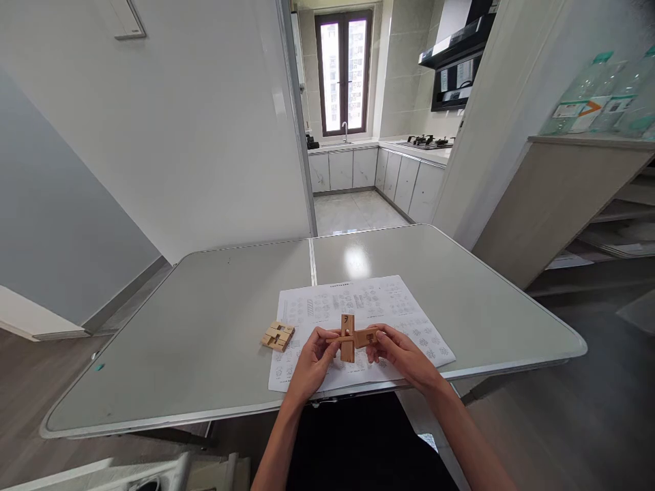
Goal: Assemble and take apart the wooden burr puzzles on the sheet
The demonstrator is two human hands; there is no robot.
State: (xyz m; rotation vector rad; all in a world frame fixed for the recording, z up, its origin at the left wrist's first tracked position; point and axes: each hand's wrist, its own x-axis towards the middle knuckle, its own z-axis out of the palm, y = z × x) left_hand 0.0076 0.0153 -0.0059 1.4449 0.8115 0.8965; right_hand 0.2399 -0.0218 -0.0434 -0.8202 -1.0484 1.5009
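Both hands hold wooden puzzle pieces over the near part of a printed sheet (409,310). My left hand (313,361) pinches a thin piece lying crosswise, its fingers closed at the left end. An upright wooden piece (347,351) with a dark mark near its top crosses it in the middle. At the right, my right hand (402,351) grips a flat wooden piece (365,338) with small dark marking, its end meeting the upright one. How the pieces interlock is too small to tell. Left of my hands, several notched wooden pieces (278,336) lie together by the sheet's left edge.
The sheet lies on a pale grey-green folding table (205,327) with a metal rim and a centre seam. A wooden shelf (573,177) with large plastic bottles (598,102) stands at the right. Beyond the table a doorway leads to a kitchen with white cabinets (340,169).
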